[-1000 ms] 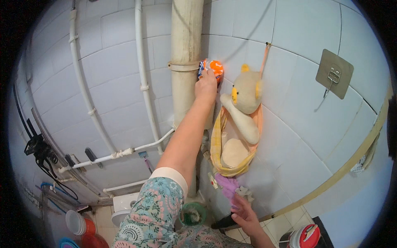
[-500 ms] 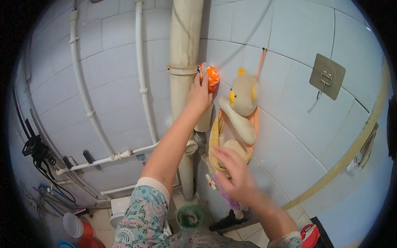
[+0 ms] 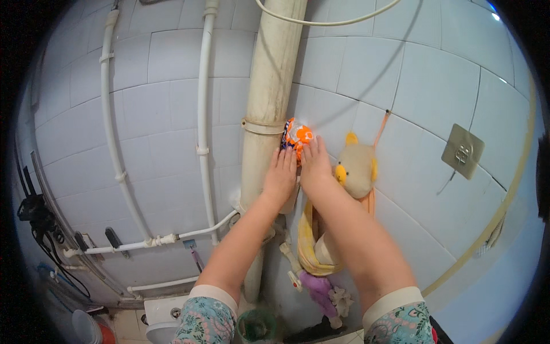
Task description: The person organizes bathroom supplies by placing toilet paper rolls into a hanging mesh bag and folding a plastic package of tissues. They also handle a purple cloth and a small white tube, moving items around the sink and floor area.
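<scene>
An orange, white and dark-blue crinkled plastic packet (image 3: 298,136) sits in the corner between the thick cream pipe and the tiled wall. My left hand (image 3: 280,177) reaches up to its lower left, fingers stretched out, tips at the packet's lower edge. Close beside it, my right hand (image 3: 315,165) lies with straight fingers against the packet's lower right. Neither hand's fingers wrap round it; the palms and thumbs are mostly hidden. Just right of my right hand hangs a beige plush bear (image 3: 356,166) with yellow ears and snout, its body partly behind my right forearm.
The thick vertical pipe (image 3: 269,74) carries a clamp near the packet. A metal adhesive hook (image 3: 463,151) is on the right wall. Thin white pipes (image 3: 203,109) run down the left wall. Below are a purple cloth (image 3: 316,288) and a green basket (image 3: 255,325).
My right hand has risen from beside the hanging bear to the packet. My left hand has slid to the packet's lower edge. The view has shifted, so the wall sits lower.
</scene>
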### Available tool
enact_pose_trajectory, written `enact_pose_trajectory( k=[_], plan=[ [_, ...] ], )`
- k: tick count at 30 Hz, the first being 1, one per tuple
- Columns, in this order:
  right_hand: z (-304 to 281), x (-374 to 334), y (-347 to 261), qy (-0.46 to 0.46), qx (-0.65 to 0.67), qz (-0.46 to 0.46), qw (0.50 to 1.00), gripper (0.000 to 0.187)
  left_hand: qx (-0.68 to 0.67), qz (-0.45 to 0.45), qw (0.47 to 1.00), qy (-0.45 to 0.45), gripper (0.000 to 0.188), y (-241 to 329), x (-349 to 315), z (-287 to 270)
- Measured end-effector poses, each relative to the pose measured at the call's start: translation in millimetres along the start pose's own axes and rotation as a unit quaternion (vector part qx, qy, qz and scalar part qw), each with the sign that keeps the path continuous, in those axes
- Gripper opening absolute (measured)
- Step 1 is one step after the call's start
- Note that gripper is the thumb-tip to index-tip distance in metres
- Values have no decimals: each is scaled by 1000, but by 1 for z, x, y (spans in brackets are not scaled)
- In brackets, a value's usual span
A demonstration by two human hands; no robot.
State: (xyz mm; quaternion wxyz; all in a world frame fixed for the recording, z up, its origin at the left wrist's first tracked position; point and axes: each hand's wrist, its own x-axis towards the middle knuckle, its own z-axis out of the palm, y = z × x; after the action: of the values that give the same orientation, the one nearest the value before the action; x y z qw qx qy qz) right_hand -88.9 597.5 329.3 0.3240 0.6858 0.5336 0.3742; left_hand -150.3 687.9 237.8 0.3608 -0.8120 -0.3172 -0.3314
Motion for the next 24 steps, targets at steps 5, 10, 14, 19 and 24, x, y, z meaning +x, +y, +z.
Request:
enact_pose_trajectory(
  k=[5, 10, 14, 19, 24],
  plan=[
    [-2, 25, -11, -14, 45, 14, 999, 55, -9, 3, 996, -84, 57, -1, 16, 18],
    [13, 51, -22, 36, 89, 26, 995, 53, -18, 35, 996, -76, 57, -7, 25, 30],
    [25, 55, -23, 77, 128, 35, 988, 51, -37, 35, 997, -53, 54, -10, 26, 47],
    [0, 36, -23, 17, 113, -6, 993, 48, -61, 53, 996, -25, 51, -7, 27, 64],
    [-32, -47, -19, 165, 57, -41, 984, 46, -15, 61, 998, -31, 51, -24, 20, 43]
  ],
)
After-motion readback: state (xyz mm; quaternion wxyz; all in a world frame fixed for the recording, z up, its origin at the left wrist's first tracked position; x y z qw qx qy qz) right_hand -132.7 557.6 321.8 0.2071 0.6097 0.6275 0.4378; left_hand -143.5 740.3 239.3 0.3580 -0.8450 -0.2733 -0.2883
